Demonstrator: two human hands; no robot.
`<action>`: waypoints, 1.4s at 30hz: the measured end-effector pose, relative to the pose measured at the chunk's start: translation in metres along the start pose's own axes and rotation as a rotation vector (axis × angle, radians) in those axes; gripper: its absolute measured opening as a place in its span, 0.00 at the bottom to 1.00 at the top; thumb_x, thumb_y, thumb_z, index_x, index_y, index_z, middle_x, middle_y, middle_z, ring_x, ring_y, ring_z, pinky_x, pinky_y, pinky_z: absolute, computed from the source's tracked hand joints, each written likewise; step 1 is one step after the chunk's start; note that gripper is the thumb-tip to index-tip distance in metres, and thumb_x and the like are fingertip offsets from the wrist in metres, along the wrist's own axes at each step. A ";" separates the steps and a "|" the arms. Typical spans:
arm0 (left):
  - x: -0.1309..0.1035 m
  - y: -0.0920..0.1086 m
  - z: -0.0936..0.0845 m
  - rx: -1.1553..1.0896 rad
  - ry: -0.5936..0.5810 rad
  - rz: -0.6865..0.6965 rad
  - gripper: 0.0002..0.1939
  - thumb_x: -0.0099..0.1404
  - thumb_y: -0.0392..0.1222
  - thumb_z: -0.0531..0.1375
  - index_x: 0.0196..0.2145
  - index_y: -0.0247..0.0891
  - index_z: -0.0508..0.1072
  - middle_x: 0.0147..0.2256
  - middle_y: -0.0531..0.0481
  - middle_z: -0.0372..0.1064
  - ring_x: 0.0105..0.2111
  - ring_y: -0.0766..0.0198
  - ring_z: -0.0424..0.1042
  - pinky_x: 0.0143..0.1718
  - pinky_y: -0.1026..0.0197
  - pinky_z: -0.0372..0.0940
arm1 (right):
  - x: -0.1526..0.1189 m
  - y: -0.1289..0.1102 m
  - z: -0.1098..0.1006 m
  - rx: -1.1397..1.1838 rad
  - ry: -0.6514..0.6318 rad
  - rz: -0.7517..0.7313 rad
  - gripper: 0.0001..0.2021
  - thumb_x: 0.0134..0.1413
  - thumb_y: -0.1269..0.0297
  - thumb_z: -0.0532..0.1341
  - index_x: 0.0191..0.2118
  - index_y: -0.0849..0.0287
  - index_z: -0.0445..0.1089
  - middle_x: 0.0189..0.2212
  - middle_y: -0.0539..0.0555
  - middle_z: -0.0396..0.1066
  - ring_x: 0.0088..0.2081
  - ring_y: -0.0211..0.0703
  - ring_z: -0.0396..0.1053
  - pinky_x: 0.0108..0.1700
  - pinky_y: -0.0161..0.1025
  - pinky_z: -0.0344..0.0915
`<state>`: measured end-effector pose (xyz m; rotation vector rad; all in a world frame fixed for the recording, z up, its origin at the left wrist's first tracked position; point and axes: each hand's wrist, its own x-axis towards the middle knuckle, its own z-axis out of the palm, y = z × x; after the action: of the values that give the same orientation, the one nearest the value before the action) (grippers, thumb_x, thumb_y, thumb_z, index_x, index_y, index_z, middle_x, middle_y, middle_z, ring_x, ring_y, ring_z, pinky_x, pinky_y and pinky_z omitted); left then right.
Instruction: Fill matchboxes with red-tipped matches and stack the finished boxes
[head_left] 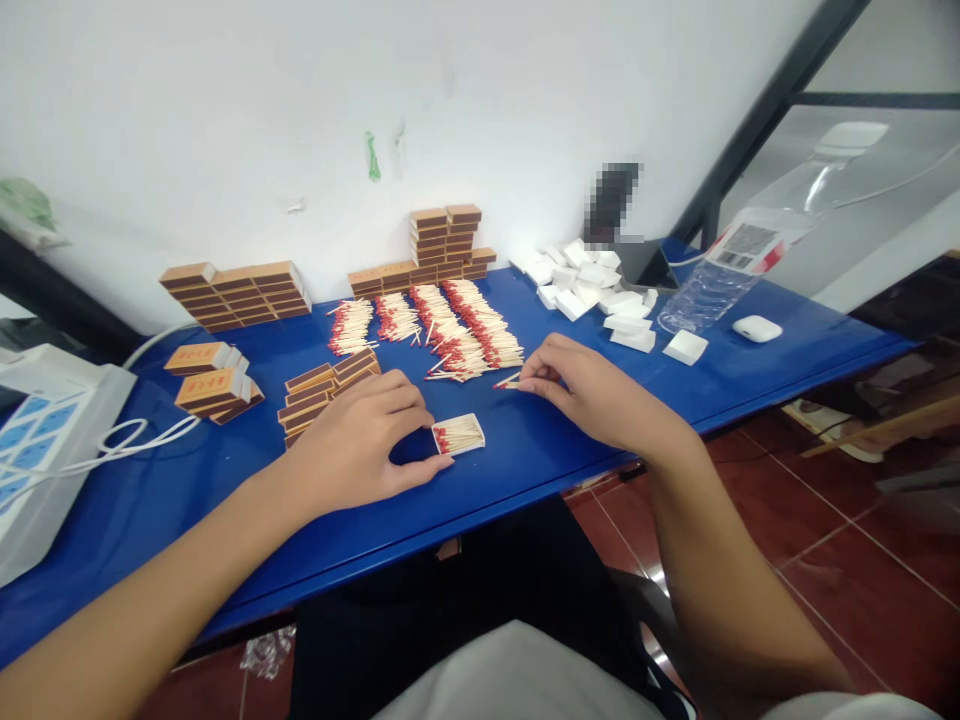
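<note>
On the blue table, a small white tray point(459, 435) holds several red-tipped matches. My left hand point(367, 435) is at its left end, thumb and fingers apart on either side of the tray's corner, gripping nothing. My right hand point(574, 385) pinches a few matches point(508, 382) between thumb and fingertips, to the right of and beyond the tray. Rows of loose matches point(480, 325) lie behind both hands. Brown matchbox sleeves point(319, 395) are grouped just beyond my left hand.
Matchboxes are stacked along the wall point(236, 297) and behind the matches point(442, 245). Empty white trays point(581, 280) are heaped at the back right, near a clear bottle point(750, 245) and a white case point(757, 328). A power strip point(60, 440) with cables stands left.
</note>
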<state>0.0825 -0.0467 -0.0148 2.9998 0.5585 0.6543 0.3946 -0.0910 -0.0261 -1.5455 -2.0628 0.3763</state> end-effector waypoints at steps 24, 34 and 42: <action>0.000 -0.001 0.001 0.007 0.002 0.015 0.15 0.74 0.53 0.65 0.40 0.37 0.81 0.38 0.44 0.78 0.41 0.54 0.74 0.43 0.51 0.72 | -0.005 -0.014 -0.001 0.094 -0.033 -0.033 0.10 0.74 0.59 0.57 0.39 0.54 0.71 0.41 0.56 0.71 0.41 0.49 0.70 0.45 0.46 0.67; -0.001 0.000 0.000 0.005 0.021 0.021 0.15 0.73 0.52 0.66 0.40 0.37 0.81 0.38 0.44 0.77 0.40 0.54 0.74 0.42 0.51 0.71 | -0.008 -0.043 0.012 0.130 -0.073 -0.111 0.09 0.76 0.60 0.58 0.41 0.54 0.70 0.44 0.56 0.72 0.46 0.50 0.71 0.49 0.46 0.67; -0.001 0.000 0.000 0.001 0.026 0.020 0.15 0.75 0.52 0.65 0.39 0.37 0.81 0.38 0.44 0.77 0.40 0.55 0.73 0.41 0.51 0.70 | -0.008 -0.067 0.026 0.091 -0.112 -0.111 0.06 0.76 0.65 0.58 0.41 0.54 0.69 0.46 0.57 0.73 0.50 0.52 0.72 0.51 0.47 0.67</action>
<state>0.0817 -0.0474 -0.0151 3.0059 0.5307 0.6958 0.3278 -0.1170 -0.0147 -1.3781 -2.1740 0.5172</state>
